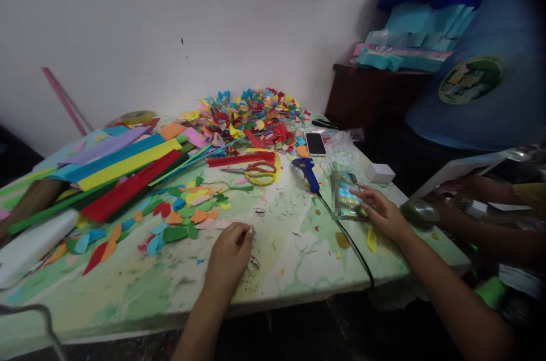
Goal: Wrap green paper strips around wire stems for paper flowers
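Observation:
My left hand (230,250) is closed in a pinch near the table's front edge, on a small whitish thing too small to make out. Small oval pieces (254,262) lie beside it and just beyond it. On the right, the fingers of my right hand (381,212) are apart over a phone (347,196) with a lit screen, the fingertips touching or just above it. A blue glue gun (307,174) rests left of that phone, its black cord running to the front edge. Scissors (260,173) with yellow and red handles lie farther back, by a red strip.
Colourful paper flowers (256,113) are heaped at the back. Crepe paper rolls (128,165) and cut petals (183,216) cover the left. A white phone (315,144) and a small white box (380,173) sit at the right. Another person in a blue shirt (482,77) is at the right edge.

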A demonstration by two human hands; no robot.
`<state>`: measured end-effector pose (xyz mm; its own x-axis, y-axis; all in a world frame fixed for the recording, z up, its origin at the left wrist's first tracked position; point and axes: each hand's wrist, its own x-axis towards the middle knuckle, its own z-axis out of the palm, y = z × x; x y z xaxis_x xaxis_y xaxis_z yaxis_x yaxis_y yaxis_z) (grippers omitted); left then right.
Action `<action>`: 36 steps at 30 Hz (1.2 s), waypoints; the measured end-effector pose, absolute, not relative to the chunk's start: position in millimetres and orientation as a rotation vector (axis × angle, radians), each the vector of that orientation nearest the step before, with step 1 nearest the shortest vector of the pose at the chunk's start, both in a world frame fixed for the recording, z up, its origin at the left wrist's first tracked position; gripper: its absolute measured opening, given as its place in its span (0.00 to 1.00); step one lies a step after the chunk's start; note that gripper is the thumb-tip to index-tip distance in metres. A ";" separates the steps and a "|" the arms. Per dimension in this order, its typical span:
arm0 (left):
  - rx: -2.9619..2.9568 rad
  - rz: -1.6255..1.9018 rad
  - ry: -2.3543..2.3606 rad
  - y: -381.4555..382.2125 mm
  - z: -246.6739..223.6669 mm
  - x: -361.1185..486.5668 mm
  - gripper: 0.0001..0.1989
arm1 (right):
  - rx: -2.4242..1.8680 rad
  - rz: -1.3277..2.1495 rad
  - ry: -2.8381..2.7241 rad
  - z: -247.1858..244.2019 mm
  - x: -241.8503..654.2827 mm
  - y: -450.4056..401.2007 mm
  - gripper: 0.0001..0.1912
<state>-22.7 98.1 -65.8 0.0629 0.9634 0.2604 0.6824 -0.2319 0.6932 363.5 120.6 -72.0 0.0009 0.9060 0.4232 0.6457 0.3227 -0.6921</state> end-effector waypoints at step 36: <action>1.948 0.940 1.635 97.7 -63.6 -22.7 0.11 | -1.398 0.239 -1.956 -72.2 367.8 124.3 0.11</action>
<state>-22.7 97.7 -63.6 0.0768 0.9716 0.2240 0.6822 -0.2150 0.6988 367.8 124.3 -72.2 -0.1630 0.8845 0.4371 0.7534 0.3976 -0.5237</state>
